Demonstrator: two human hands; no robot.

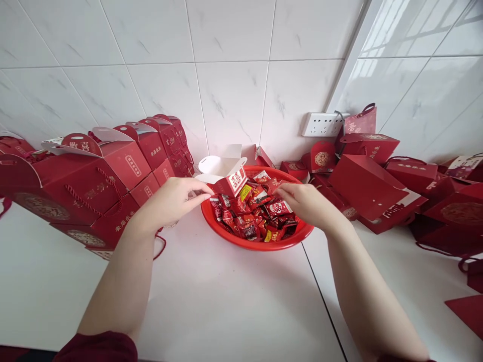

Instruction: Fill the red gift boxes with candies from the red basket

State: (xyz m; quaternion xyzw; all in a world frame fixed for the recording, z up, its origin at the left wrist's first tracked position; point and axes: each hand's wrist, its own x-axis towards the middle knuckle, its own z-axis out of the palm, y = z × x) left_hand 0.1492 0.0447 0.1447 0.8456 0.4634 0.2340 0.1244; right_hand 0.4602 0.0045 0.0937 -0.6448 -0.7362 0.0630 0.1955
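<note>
A red plastic basket (256,246) full of small red-wrapped candies (247,221) stands on the white table against the wall. An open red and white gift box (236,182) rests tilted at the basket's back left, its white flaps up. My left hand (177,201) is at the basket's left rim, close by the box; its thumb and forefinger come together at the tips, and what they pinch does not show. My right hand (305,201) reaches over the right side of the candies, fingers bent and pressed together, their tips among the wrappers; anything in them is hidden.
Stacked red gift boxes (113,186) with rope handles stand at the left. More red boxes (377,196) lie piled at the right, some tilted. A white power strip (323,124) is on the tiled wall. A dark seam (320,286) runs across the white tabletop (226,301).
</note>
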